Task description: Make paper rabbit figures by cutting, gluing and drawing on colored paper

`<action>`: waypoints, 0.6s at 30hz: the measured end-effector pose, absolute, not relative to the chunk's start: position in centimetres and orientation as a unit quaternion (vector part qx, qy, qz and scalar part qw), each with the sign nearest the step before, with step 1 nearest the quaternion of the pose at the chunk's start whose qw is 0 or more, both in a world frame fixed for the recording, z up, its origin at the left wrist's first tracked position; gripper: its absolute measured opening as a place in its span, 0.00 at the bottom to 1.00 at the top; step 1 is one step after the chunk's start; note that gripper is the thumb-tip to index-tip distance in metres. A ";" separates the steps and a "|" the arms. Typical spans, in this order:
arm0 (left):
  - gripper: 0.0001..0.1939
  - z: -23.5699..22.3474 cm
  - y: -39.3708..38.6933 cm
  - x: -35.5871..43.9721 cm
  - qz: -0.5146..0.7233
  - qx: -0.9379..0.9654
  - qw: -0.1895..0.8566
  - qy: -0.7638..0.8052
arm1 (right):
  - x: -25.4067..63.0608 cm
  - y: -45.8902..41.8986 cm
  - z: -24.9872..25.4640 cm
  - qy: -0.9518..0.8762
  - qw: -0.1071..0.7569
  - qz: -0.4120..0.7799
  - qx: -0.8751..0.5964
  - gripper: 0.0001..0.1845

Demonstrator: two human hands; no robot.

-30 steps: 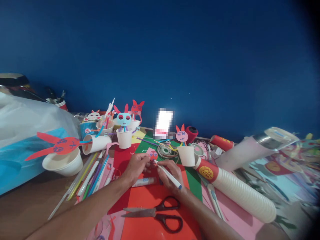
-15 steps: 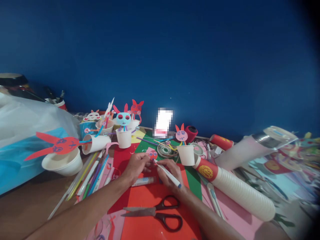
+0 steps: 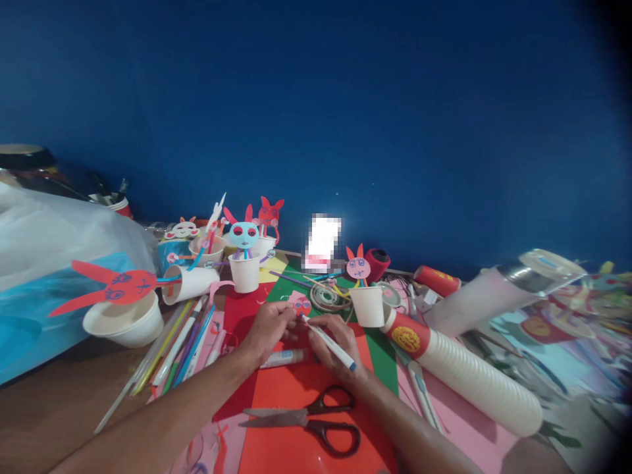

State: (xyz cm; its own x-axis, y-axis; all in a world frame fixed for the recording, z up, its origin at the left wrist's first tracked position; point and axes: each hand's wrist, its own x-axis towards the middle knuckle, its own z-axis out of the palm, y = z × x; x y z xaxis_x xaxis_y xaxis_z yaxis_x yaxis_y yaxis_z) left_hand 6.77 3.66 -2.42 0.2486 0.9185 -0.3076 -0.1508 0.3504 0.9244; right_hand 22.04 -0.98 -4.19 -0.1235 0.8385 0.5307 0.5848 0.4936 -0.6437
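Between my two hands is a small red paper face [image 3: 301, 305] with drawn eyes. My left hand [image 3: 270, 329] pinches its left edge between thumb and fingers. In my right hand [image 3: 340, 339] is a white marker with a blue end [image 3: 332, 344], its tip close to the lower part of the face; whether it touches I cannot tell. Under my hands lies a glue stick [image 3: 282, 358] on red paper [image 3: 276, 388]. Nearer to me, scissors [image 3: 316, 418] with black handles rest slightly spread, blades pointing left.
Paper cups with rabbit-faced puppets [image 3: 243, 234] stand at the back left, and another cup [image 3: 367, 306] stands right of my hands. Markers [image 3: 185, 349] lie at left. A long stack of paper cups [image 3: 478, 375] lies at right. A lit, blurred phone screen [image 3: 323, 242] leans by the blue wall.
The marker's tip has shifted slightly left and down at the paper face, with my right hand moving a little. My left hand stays in place.
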 end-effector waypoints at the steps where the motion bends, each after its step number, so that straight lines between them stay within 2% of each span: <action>1: 0.07 -2.4 3.7 6.8 0.396 0.410 0.676 0.468 | 22.0 -1.0 -4.2 -0.735 0.451 0.138 -0.487 0.08; 18: 0.07 -2.6 3.8 6.8 0.390 0.406 0.685 0.463 | 22.1 -1.1 -4.2 -0.739 0.471 0.123 -0.466 0.09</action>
